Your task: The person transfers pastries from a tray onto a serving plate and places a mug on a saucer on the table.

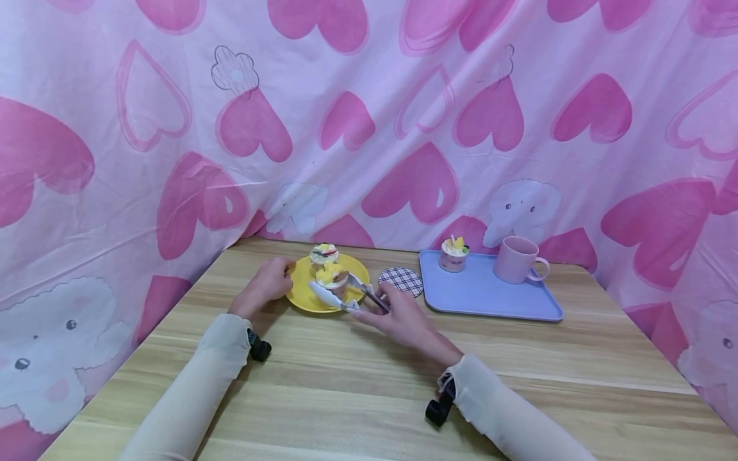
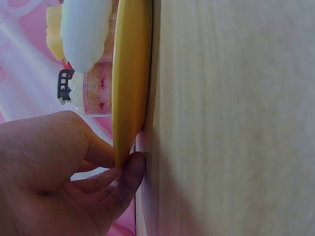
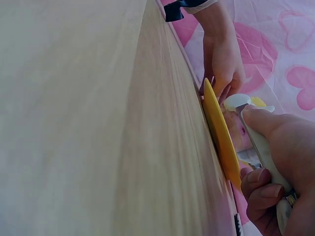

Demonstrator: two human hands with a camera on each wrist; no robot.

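Observation:
A yellow plate (image 1: pixel 298 296) lies at the left of the table, its rim pinched between the thumb and fingers of my left hand (image 1: pixel 264 288). The left wrist view shows that plate rim (image 2: pixel 132 64) in the grip of the left hand (image 2: pixel 59 167). My right hand (image 1: pixel 403 318) holds tongs (image 1: pixel 327 296) with pale tips, their two arms on either side of the nearer cake cup (image 1: pixel 332 274) on the plate. Whether the tips touch the cup, I cannot tell. Behind it stands another cake cup (image 1: pixel 324 252). In the right wrist view the fingers curl around the tongs (image 3: pixel 263 150).
Right of the plate lies a round checked coaster (image 1: pixel 400 282). Beyond it, a blue tray (image 1: pixel 490 304) carries a third cake cup (image 1: pixel 453 255) and a pink mug (image 1: pixel 515 260). A pink heart-patterned curtain (image 1: pixel 323 83) hangs behind the wooden table (image 1: pixel 346 397).

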